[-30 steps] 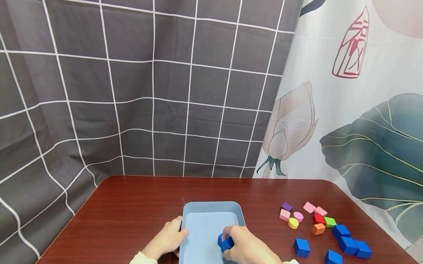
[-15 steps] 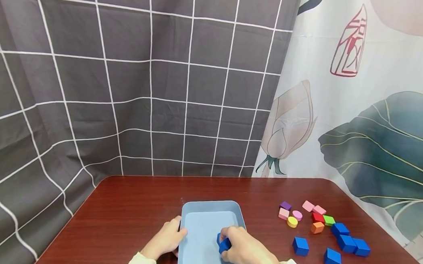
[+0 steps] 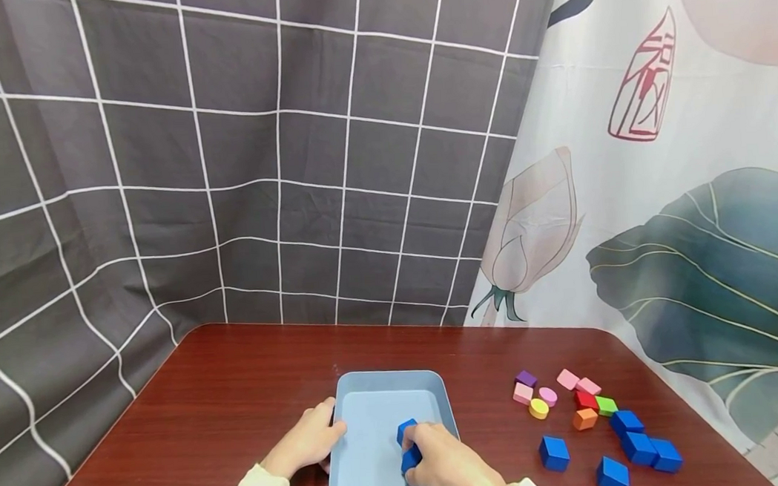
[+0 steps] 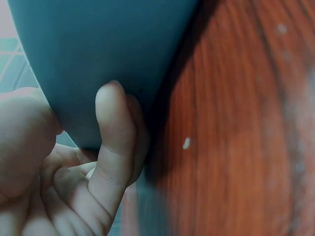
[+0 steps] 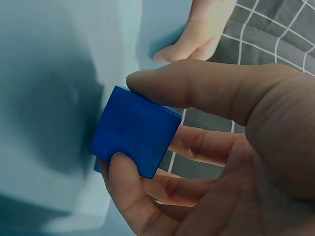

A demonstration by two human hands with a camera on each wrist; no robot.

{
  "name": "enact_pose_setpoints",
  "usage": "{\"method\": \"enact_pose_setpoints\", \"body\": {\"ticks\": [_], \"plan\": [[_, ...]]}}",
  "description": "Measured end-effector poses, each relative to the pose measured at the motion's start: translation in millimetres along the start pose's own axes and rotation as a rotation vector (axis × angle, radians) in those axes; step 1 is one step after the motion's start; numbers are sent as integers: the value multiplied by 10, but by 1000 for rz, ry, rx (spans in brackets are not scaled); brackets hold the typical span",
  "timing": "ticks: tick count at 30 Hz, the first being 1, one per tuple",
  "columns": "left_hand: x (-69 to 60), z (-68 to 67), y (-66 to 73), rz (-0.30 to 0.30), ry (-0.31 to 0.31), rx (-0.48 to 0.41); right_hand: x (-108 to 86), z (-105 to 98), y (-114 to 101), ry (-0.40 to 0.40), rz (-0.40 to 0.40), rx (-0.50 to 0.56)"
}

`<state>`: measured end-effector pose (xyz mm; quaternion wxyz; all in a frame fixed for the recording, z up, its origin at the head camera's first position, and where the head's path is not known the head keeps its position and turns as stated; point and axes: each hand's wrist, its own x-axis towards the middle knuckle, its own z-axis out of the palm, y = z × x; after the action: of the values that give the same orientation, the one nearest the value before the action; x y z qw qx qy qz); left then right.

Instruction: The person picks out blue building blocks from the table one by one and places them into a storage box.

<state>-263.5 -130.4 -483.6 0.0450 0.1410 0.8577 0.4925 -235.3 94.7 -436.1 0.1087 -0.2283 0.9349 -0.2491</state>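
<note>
In the head view my left hand (image 3: 307, 437) grips the left wall of a light blue tray (image 3: 332, 462), with the thumb over the rim. The left wrist view shows the fingers (image 4: 115, 132) against the tray's outer wall (image 4: 98, 49). Inside the tray, my right hand (image 3: 452, 462) pinches a blue cube (image 3: 411, 459) between thumb and fingers. The held cube (image 5: 138, 130) looks tilted in the right wrist view; whether it touches the tray floor I cannot tell. Just beyond it lies another blue cube (image 3: 405, 429), partly hidden by the right hand.
Right of the tray, several blue cubes (image 3: 554, 454) lie on the red-brown table (image 3: 257, 377). Behind them are small blocks: an orange one (image 3: 585, 419), a green one (image 3: 606, 406), a yellow disc (image 3: 539, 409), and pink and purple pieces. A grey checked curtain (image 3: 317, 165) hangs behind.
My right hand and its blue cube have shifted slightly toward the tray's near end, showing more of the cube beyond. The left hand stays on the tray wall.
</note>
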Motion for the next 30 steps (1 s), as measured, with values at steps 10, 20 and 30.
{"method": "enact_pose_setpoints", "body": {"ticks": [10,20,30], "plan": [[17,-4,-14,6,-1,15,1,-1,17,-8,-6,-16],[3,-3,-15,-7,9,20,37,49,5,-24,33,-60],[2,-14,5,-16,2,34,44,76,-10,-32,64,-91]]}}
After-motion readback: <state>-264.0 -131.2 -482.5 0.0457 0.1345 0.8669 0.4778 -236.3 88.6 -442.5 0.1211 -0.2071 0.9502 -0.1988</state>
